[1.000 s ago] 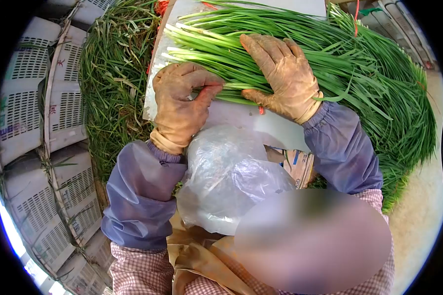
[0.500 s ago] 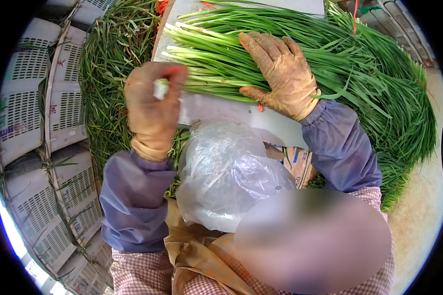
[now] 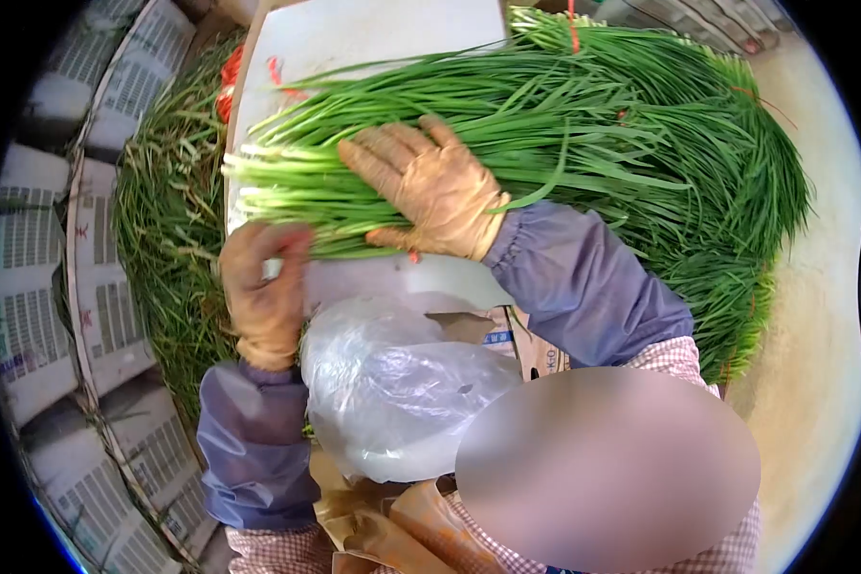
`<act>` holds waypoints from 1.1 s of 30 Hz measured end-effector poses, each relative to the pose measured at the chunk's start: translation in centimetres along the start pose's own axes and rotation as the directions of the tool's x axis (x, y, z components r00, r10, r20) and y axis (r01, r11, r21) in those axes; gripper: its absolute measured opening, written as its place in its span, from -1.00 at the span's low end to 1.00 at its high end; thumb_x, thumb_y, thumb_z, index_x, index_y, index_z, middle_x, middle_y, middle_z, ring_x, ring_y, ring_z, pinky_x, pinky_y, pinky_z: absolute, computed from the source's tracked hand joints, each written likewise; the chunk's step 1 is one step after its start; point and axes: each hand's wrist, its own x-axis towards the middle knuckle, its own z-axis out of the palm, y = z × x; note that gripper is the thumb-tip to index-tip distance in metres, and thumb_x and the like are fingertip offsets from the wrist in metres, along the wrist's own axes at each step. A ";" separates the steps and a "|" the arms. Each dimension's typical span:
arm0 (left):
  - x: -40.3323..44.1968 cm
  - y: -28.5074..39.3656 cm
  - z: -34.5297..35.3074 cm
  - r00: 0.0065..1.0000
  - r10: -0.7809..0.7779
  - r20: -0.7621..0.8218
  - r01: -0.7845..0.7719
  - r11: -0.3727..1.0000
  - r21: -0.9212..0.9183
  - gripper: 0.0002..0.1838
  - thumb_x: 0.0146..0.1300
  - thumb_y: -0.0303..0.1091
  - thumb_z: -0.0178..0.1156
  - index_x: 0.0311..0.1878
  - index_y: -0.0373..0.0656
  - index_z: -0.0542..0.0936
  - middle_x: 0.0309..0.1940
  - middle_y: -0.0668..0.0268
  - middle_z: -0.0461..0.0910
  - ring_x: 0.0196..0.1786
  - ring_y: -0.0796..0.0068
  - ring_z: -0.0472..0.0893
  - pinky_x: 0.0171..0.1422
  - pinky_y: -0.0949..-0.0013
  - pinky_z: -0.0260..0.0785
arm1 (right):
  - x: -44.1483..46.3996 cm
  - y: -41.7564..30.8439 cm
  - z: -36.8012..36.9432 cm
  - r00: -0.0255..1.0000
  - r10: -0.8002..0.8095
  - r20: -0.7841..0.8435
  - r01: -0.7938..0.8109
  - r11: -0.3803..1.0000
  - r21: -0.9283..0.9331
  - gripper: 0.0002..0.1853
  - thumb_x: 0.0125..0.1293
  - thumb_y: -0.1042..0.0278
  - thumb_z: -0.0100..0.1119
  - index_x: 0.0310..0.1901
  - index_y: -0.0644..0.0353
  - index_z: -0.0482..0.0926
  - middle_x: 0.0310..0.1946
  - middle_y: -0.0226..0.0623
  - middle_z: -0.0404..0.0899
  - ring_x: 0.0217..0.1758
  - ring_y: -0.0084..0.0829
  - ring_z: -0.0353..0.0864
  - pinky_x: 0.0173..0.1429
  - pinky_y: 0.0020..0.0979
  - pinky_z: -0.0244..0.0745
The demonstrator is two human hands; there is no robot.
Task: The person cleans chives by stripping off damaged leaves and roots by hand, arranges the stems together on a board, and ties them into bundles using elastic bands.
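A loose bunch of garlic chives [image 3: 306, 196] lies across a white board [image 3: 392, 33], pale stem ends toward the left. My right hand [image 3: 429, 191], in a stained tan glove, rests flat on the stems with fingers apart and the thumb along the bunch's near edge. Just below the pale ends is my left hand [image 3: 263, 287], gloved too. Its fingers are curled toward the thumb as in a pinch, and blur hides whatever may be between them. Under the board's near edge, a clear plastic bag [image 3: 383, 383] sits bunched up in front of me.
Tied bundles of chives [image 3: 727, 163] with red ties are heaped at the right. Discarded leaves [image 3: 167, 220] pile up left of the board, beside stacked white crates [image 3: 115, 258]. A red tie [image 3: 275, 72] lies on the board. Printed cardboard [image 3: 540, 354] shows behind the bag.
The view has shifted, so the board and chives appear farther left. My left hand now sits lower against the bunch, still curled. My right hand stays spread on the stems.
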 end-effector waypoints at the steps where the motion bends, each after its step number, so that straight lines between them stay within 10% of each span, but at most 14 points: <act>1: -0.6 -1.1 -0.3 0.984 -0.128 -0.123 0.113 0.986 -0.127 -0.91 0.16 -0.53 0.21 -0.25 -0.24 0.58 -0.36 0.31 0.55 -0.29 0.49 0.50 -0.15 0.46 0.34 | 0.0 0.1 -0.1 1.000 0.013 -0.011 -0.013 1.000 -0.014 -0.08 -0.02 -0.11 0.28 0.35 0.10 0.14 0.24 -0.15 0.29 0.29 -0.16 0.27 0.36 0.01 0.08; 4: -1.1 -2.0 -2.6 0.845 -0.447 -0.294 0.357 0.880 -0.312 -0.88 0.34 -0.45 0.06 -0.17 -0.26 0.54 -0.25 0.31 0.56 -0.22 0.55 0.49 -0.11 0.51 0.36 | 0.0 -0.1 -0.4 0.999 0.009 0.042 -0.008 1.000 -0.021 -0.09 -0.01 -0.13 0.26 0.35 0.07 0.14 0.24 -0.18 0.29 0.29 -0.19 0.27 0.35 0.04 0.08; 6: 0.3 -0.7 -4.1 0.957 -0.235 -0.171 0.265 0.947 0.182 -0.84 0.34 -0.46 0.03 -0.08 -0.25 0.53 -0.11 0.20 0.56 -0.04 0.40 0.51 0.07 0.40 0.35 | 0.0 -0.4 -0.5 0.998 -0.008 0.064 0.010 0.999 -0.032 -0.09 0.00 -0.13 0.26 0.35 0.06 0.14 0.24 -0.21 0.28 0.29 -0.21 0.26 0.35 0.07 0.08; 8: 5.3 4.4 -1.7 0.964 0.265 0.013 -0.251 0.893 0.373 -0.75 0.32 -0.48 0.01 0.03 -0.24 0.52 0.01 0.11 0.52 0.13 0.20 0.45 0.24 0.24 0.25 | 0.2 -0.7 -0.8 0.997 0.005 0.077 0.000 0.998 -0.057 -0.10 0.01 -0.12 0.27 0.35 0.05 0.12 0.19 -0.25 0.30 0.24 -0.24 0.30 0.32 0.05 0.10; 15: 5.7 0.1 4.2 0.962 0.101 0.253 -0.200 0.893 0.403 -0.61 0.41 -0.10 -0.20 0.11 -0.01 0.51 0.02 0.27 0.54 0.15 0.22 0.45 0.32 0.07 0.07 | -2.0 1.1 -3.8 0.974 0.106 0.198 -0.077 0.985 -0.151 -0.07 -0.01 -0.25 0.23 0.34 0.05 0.14 0.10 -0.15 0.38 0.20 -0.22 0.35 0.36 0.15 -0.04; 22: 5.5 0.3 4.4 0.983 0.004 0.186 -0.100 0.854 0.511 -0.58 0.42 -0.05 -0.25 0.10 0.05 0.53 0.02 0.34 0.55 0.14 0.31 0.46 0.37 -0.01 -0.03 | -11.3 11.8 -12.5 0.467 0.837 0.284 -0.636 0.542 -0.550 -0.22 0.10 -0.02 0.28 0.34 -0.15 0.16 0.21 -0.22 0.37 0.34 -0.25 0.26 0.43 0.20 -0.25; 24: 5.9 0.4 4.7 0.980 0.010 0.198 -0.116 0.841 0.529 -0.55 0.43 -0.03 -0.29 0.12 0.04 0.52 0.03 0.30 0.54 0.16 0.28 0.45 0.40 0.01 -0.04 | -18.5 14.7 -13.3 0.363 0.915 -0.173 -0.858 0.257 -0.445 -0.41 0.23 0.13 0.16 0.29 -0.01 0.26 0.11 -0.19 0.46 0.26 -0.26 0.37 0.40 0.07 0.03; 26: 5.9 0.2 4.9 0.985 0.010 0.174 -0.102 0.842 0.530 -0.59 0.41 -0.04 -0.23 0.09 0.08 0.54 0.03 0.38 0.55 0.16 0.35 0.46 0.38 -0.07 -0.07 | -22.1 13.8 -12.9 0.332 0.845 -0.420 -0.837 0.469 0.281 -0.58 0.25 0.28 0.13 0.16 0.08 0.42 0.05 -0.22 0.51 0.19 -0.30 0.43 0.35 -0.15 0.22; 27: 5.9 0.3 4.9 0.985 0.015 0.174 -0.106 0.843 0.527 -0.58 0.42 -0.03 -0.24 0.09 0.08 0.54 0.03 0.37 0.55 0.16 0.35 0.45 0.38 -0.08 -0.08 | -23.0 13.3 -12.2 0.298 0.799 -0.523 -0.789 0.514 0.336 -0.72 0.26 0.42 0.10 0.01 0.16 0.54 -0.06 -0.27 0.57 0.05 -0.35 0.53 0.21 -0.41 0.39; 30: 5.8 0.1 5.0 0.987 0.009 0.162 -0.090 0.860 0.502 -0.57 0.42 -0.02 -0.25 0.09 0.07 0.54 0.03 0.37 0.54 0.17 0.35 0.44 0.38 -0.09 -0.09 | -23.6 10.8 -9.6 0.195 0.853 -0.484 -0.401 0.520 0.754 -0.77 0.27 0.53 0.06 -0.05 0.17 0.57 -0.15 -0.30 0.61 -0.10 -0.43 0.57 0.07 -0.49 0.47; 33: 5.7 0.8 4.5 0.987 0.017 0.160 -0.093 0.872 0.481 -0.59 0.43 -0.05 -0.21 0.09 0.05 0.54 0.02 0.38 0.57 0.14 0.35 0.48 0.39 -0.10 -0.14 | -22.1 8.4 -9.6 0.197 0.886 -0.420 -0.345 0.463 0.816 -0.82 0.29 0.57 0.02 -0.13 0.22 0.59 -0.29 -0.32 0.61 -0.28 -0.55 0.55 -0.13 -0.55 0.50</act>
